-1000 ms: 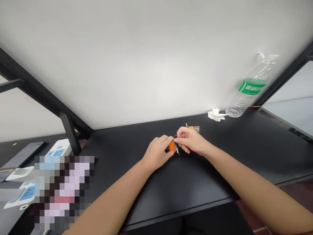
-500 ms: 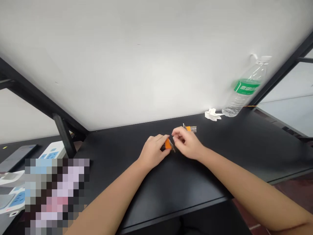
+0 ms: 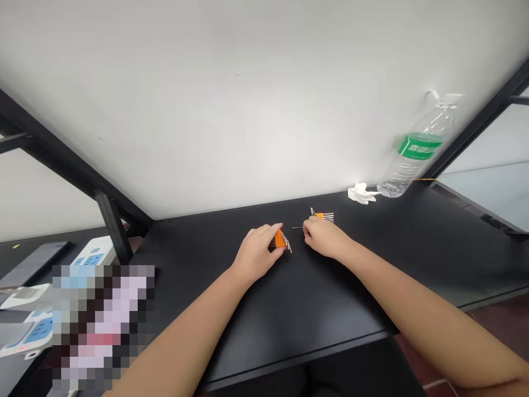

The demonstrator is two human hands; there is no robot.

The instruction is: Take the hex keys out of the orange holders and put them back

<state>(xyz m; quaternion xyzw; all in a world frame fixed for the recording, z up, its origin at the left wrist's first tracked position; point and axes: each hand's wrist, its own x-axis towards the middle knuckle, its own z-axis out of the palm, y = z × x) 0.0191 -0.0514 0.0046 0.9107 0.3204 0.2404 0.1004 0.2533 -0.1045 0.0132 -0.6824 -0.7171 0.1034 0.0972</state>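
An orange holder with several metal hex keys (image 3: 280, 239) is gripped between the thumb and fingers of my left hand (image 3: 257, 252), its bent key ends pointing right. My right hand (image 3: 324, 237) is closed, pinching a thin metal rod (image 3: 296, 227) that points left toward the holder. Just behind my right hand lies a second orange holder (image 3: 319, 215) with several metal keys, partly hidden by the hand.
A clear bottle with a green label (image 3: 420, 146) leans near the wall at the back right, beside crumpled white tissue (image 3: 362, 193). Power strips (image 3: 93, 255) and a dark flat device (image 3: 35, 264) lie at the left, past a black frame.
My right hand has moved slightly right, away from the held holder, and the thin rod in its fingers now shows. My left hand still grips its holder.
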